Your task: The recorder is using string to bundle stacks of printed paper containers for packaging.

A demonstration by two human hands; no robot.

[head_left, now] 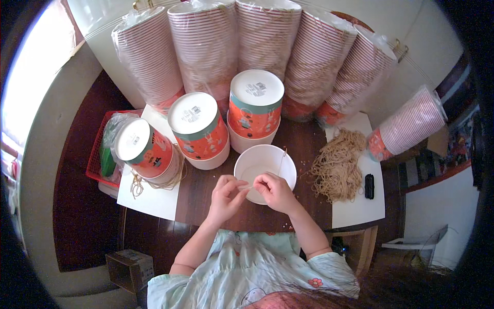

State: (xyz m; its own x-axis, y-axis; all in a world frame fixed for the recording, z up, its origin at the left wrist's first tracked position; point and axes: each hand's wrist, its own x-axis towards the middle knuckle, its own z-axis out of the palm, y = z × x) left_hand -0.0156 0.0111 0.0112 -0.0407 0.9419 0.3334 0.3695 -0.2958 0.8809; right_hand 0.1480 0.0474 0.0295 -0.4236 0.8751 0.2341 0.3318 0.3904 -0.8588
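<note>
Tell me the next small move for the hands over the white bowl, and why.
Probably stretch the rubber band wider and lower it toward the bowl. The left hand and right hand pinch it between them just above the bowl's near rim, and the band looks slack and not yet around anything.

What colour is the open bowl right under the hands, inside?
Plain white inside and at the rim: the open bowl, seen best in the head view, with both hands just over its near edge.
</note>
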